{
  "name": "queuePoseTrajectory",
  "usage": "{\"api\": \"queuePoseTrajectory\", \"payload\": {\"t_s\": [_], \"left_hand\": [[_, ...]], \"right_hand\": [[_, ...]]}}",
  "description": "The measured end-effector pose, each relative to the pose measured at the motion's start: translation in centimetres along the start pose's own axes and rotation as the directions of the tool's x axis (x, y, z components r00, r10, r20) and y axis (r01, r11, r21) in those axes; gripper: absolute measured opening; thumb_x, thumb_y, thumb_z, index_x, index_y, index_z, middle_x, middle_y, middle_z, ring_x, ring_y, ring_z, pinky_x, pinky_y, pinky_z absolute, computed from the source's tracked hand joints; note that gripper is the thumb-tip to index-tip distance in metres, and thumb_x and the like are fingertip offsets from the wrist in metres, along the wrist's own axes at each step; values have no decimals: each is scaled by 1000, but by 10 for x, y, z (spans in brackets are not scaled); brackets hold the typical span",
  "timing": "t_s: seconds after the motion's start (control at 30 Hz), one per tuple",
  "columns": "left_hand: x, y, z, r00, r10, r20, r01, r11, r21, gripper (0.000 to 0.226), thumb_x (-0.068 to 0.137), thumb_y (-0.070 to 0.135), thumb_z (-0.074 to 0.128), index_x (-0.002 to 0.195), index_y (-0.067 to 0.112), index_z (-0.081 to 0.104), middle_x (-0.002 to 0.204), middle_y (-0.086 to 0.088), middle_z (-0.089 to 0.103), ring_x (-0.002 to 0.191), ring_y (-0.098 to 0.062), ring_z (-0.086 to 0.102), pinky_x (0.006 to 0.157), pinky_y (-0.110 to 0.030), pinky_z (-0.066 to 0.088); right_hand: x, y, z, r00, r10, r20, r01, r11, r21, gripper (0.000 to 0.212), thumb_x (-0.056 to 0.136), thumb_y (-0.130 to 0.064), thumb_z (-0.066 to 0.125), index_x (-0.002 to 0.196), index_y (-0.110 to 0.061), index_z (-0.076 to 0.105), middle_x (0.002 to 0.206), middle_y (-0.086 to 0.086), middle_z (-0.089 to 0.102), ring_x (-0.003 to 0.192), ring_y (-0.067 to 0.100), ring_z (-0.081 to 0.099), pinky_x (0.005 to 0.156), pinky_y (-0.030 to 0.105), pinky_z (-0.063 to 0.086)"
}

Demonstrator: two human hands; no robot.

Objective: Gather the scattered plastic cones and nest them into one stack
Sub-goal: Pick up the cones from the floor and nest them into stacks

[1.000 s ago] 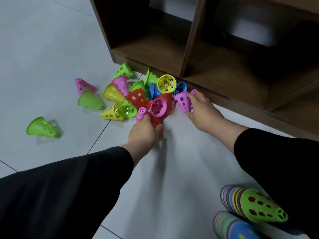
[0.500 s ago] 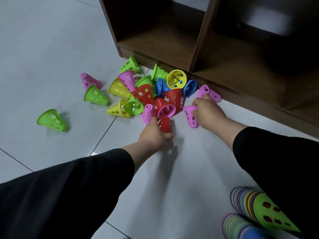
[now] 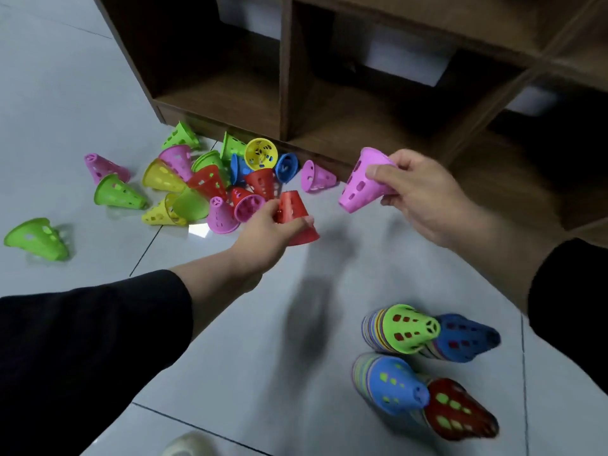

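Observation:
Several perforated plastic cones lie in a heap [image 3: 217,179] on the floor by the shelf foot: green, yellow, pink, red, blue. My left hand [image 3: 266,235] grips a red cone [image 3: 294,215] just above the floor at the heap's right edge. My right hand [image 3: 418,192] holds a pink cone [image 3: 365,182] lifted in the air, wide mouth down-left. A lone pink cone [image 3: 316,177] lies between the two hands. Stray green cones [image 3: 36,238] [image 3: 116,192] and a pink one [image 3: 103,166] lie to the left.
A dark wooden shelf unit [image 3: 286,93] with open compartments stands right behind the heap. Several nested cone stacks [image 3: 408,330] [image 3: 394,386] lie at the lower right on the grey tiled floor [image 3: 230,340]. A pale rounded object [image 3: 190,445] shows at the bottom edge.
Both hands have lifted away from the heap, the left with a red cone, the right with a pink cone raised toward the right. The view has tilted, showing more of the nested stacks.

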State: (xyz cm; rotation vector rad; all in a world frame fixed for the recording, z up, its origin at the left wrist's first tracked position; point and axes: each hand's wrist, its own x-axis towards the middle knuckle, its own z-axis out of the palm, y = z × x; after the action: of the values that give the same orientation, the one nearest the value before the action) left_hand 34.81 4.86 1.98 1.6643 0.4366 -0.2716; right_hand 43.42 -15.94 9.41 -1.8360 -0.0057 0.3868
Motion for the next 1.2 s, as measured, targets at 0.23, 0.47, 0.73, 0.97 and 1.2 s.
{"api": "queuePoseTrajectory", "payload": {"t_s": [0.23,0.47,0.73,0.97,1.2], "left_hand": [[-51,32,76,957,137,255,-152,988,39,37,83,25,78,115,25,59,107,0,68,94,-11,65,77,-19,54],[-72,42,119,806,210,554,-396,886,241,48,82,26,79,126,25,57,112,12,65,100,1,61,80,-15,54],[-63,13,133,667,142,731,-640,611,465,56,81,31,80,131,25,56,123,5,56,110,-9,54,95,-22,45],[-52,-5,113,687,78,723,-655,496,569,69,95,53,53,155,30,26,158,7,35,141,-9,34,108,-14,25],[-15,-34,38,907,347,237,-397,522,755,45,98,46,51,137,24,49,130,0,59,112,-20,59,91,-33,48]], "right_hand": [[-120,-4,-137,990,108,-93,-141,832,-537,49,69,-34,86,109,-35,58,102,-1,65,90,26,66,77,47,59],[-171,31,-156,953,282,111,-37,473,-881,85,76,-46,80,143,-44,29,119,-9,51,85,11,56,57,15,44],[-158,82,-127,914,267,305,229,282,-932,98,88,-46,67,158,-20,2,138,6,45,117,26,50,91,32,43],[-150,111,-104,933,172,317,259,293,-920,78,89,-64,51,154,-28,24,155,-5,30,132,22,36,105,40,38],[-118,98,-88,974,68,215,111,685,-720,51,92,-57,45,137,-34,50,133,-24,50,122,-1,46,102,27,37]]}}
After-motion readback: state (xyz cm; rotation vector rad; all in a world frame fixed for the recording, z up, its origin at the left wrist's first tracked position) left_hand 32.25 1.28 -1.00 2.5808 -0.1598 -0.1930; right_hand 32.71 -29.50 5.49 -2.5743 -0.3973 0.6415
